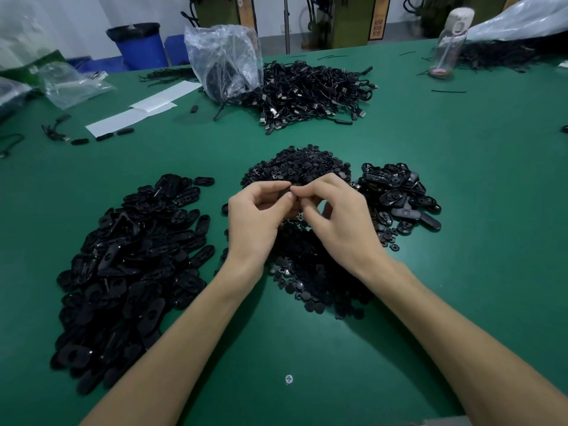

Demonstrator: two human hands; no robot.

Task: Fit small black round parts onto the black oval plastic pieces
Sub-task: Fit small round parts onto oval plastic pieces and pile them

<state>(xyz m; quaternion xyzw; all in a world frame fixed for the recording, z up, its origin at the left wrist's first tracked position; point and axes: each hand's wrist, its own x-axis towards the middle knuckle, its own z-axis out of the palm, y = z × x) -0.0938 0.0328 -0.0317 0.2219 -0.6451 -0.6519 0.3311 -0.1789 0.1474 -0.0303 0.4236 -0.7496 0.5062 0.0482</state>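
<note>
My left hand [255, 216] and my right hand [341, 222] meet fingertip to fingertip, all fingers curled. My left thumb and forefinger pinch a small black piece [285, 192], and my right thumb and forefinger close on it from the other side. My fingers cover most of it, so I cannot tell whether it is an oval, a round part, or the two together.

Under and just beyond my hands lies the heap of small black round parts [307, 167]. It runs from past my knuckles back beneath my wrists toward me.

On my left, apart from that heap, is the large pile of black oval plastic pieces [129, 265]. On my right a smaller pile of ovals [396, 192] touches the edge of the round parts, and a few of these lie smooth side up.

All of it rests on the green table [461, 241], which has a cross-head screw [288, 379] set in it between my forearms.

Farther out is a tangle of black USB cables [313, 90], with a crumpled clear plastic bag [224, 59] against its left edge. Left of that lie white paper strips [144, 109] with a few loose ovals [104, 137] beside them. A clear water bottle [448, 41] stands far right, and a blue bin [138, 44] stands beyond the table.
</note>
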